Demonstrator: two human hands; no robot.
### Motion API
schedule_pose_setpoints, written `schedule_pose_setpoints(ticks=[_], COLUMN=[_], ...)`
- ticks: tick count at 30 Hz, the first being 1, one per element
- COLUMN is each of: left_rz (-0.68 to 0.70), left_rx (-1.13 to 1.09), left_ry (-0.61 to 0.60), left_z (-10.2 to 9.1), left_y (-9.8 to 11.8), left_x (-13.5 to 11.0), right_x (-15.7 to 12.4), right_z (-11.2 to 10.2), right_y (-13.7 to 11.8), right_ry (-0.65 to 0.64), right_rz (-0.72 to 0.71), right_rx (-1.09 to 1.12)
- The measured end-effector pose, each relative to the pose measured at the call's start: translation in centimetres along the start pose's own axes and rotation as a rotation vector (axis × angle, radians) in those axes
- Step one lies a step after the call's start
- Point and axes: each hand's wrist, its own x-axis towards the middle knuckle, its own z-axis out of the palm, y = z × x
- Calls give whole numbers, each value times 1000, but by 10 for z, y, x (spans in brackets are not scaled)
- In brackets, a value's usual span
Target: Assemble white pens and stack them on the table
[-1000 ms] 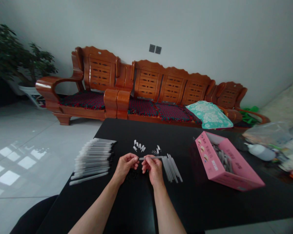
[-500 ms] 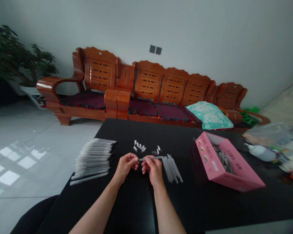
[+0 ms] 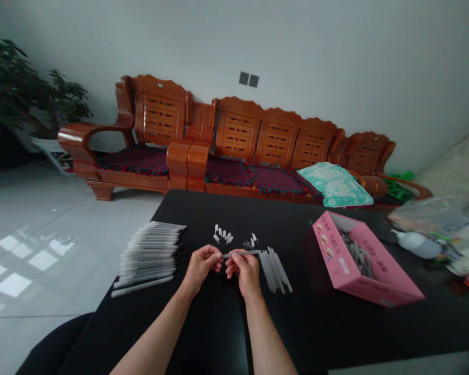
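Between my two hands lies a slim grey pen-like tube, held nearly level above the black table. My left hand pinches its left end with thumb and fingers. My right hand is closed on its middle, and the right end sticks out past the fingers. Beside my right hand lie several similar tubes in a loose row. A large stack of whitish tubes with dark ends spreads to the left. Small white pieces lie beyond my hands, and small dark bits sit beneath them, partly hidden.
An open pink box holding grey items stands on the right of the black table. Farther right are a white bottle and plastic bags. A wooden sofa stands behind the table; a potted plant is far left.
Almost nothing differs. Both hands keep the tube in nearly the same place, with only a slight shift of the right fingers.
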Motion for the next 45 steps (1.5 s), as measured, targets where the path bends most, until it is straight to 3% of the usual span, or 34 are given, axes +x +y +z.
schedule_pose_setpoints(ticks=[7,19,28,37,45], left_rz=[-31,151,158,207,151], left_rx=[4,63,105,432,235], left_ry=[-7,44,0,32,-2], left_z=[-3,-1,-1,-4,-1], left_y=[2,0,2,2,3], left_x=[-1,2,1,-2,-1], right_x=[1,2,2,1,1], right_z=[-1,-1,-2,-1,0], right_y=[1,1,2,1,0], right_ry=[19,29,57,58,53], right_rz=[-1,10,9,5,-2], right_rx=[12,6,33,25,19])
